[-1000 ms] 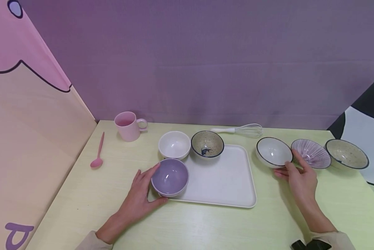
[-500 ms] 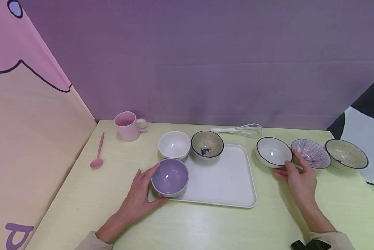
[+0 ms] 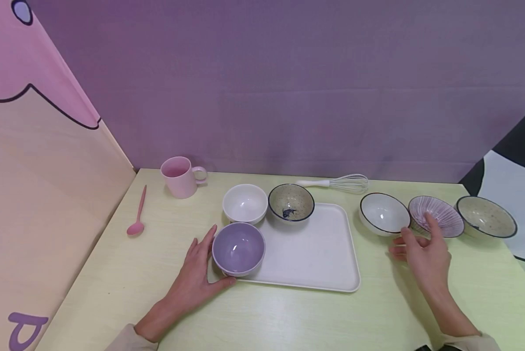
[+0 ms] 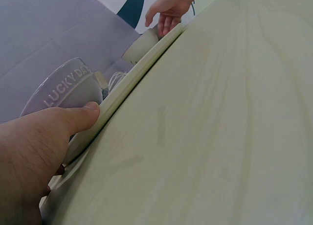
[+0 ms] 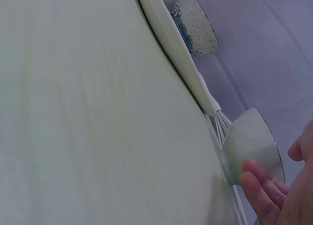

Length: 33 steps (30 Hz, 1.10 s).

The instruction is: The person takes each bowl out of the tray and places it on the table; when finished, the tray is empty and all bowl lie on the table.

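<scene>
A purple bowl [image 3: 238, 248] with raised "LUCKY DAY" lettering, read in the left wrist view, sits on the left front corner of a white tray [image 3: 315, 258]. My left hand [image 3: 192, 275] spreads around its left side, thumb close to its base and index finger off the rim. On the right, a white bowl with a dark rim [image 3: 383, 213] stands on the table. My right hand [image 3: 427, 258] is at its front right, fingers loosely extended. The index finger overlaps a purple-striped bowl [image 3: 442, 224]. In the right wrist view, fingertips [image 5: 249, 166] show right at the white bowl's side.
A plain white bowl [image 3: 245, 202] and a speckled beige bowl [image 3: 291, 201] stand at the tray's back left. Behind lies a white whisk [image 3: 337, 183]. A pink mug [image 3: 181, 180] and pink spoon [image 3: 137, 219] are on the left. Another speckled bowl [image 3: 486, 219] stands far right.
My right hand has drawn back slightly to the right from the dark-rimmed white bowl. My left index finger has come off the purple bowl's rim. The bowls stay put.
</scene>
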{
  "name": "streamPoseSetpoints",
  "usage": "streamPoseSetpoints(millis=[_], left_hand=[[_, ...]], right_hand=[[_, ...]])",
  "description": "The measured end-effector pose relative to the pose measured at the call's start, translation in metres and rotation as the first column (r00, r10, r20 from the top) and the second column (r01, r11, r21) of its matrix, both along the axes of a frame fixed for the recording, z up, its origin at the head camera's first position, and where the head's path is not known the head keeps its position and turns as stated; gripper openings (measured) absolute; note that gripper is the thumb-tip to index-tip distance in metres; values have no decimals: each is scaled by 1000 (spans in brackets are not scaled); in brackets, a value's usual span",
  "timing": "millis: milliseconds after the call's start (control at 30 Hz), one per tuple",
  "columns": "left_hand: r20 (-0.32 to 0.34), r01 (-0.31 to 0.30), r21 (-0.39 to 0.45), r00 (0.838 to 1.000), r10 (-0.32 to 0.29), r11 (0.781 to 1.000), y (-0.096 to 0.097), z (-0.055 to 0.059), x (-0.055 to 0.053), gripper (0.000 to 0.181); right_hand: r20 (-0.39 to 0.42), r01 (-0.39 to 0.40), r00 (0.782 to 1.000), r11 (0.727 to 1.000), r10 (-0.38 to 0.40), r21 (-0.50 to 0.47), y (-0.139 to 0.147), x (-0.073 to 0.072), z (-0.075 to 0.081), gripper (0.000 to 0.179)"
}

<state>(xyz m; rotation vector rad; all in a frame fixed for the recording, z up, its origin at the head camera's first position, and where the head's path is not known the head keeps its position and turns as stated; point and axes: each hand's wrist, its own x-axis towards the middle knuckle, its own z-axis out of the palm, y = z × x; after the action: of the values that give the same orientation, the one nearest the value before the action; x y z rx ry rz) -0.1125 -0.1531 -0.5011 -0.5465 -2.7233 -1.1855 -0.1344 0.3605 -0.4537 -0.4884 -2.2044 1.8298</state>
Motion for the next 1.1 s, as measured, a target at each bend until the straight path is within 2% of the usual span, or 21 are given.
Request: streamPoseSetpoints(millis=[167,267,367,667,867,1100], left_hand=[[15,-3,18,1000,2,1000,0,1,0,136],[16,-3,16,1000,2,1000,0,1,0,136],[16,-2,14,1000,1,1000,0,1,0,136],[24,-12,7,1000,12,1000,1,2,-1,135],[33,-19,-2,999,19,1000,1,2,-1,135],[27,-14,-7,1000,14,1000,0,1,0,135]], right_hand=[[-12,61,998,981,-59,185,-9,6,4,80],[-72,99,994,965,-84,243,-20,9,6,75],[-134,101,989,960,-68,260,-34,12,6,70],[-227,-19,971,970,76,242,-78,22,4,51],[-239,-117,954,957,182,264,-106,31,4,43],[-242,-237,923,938,299,254,-132,37,4,37]])
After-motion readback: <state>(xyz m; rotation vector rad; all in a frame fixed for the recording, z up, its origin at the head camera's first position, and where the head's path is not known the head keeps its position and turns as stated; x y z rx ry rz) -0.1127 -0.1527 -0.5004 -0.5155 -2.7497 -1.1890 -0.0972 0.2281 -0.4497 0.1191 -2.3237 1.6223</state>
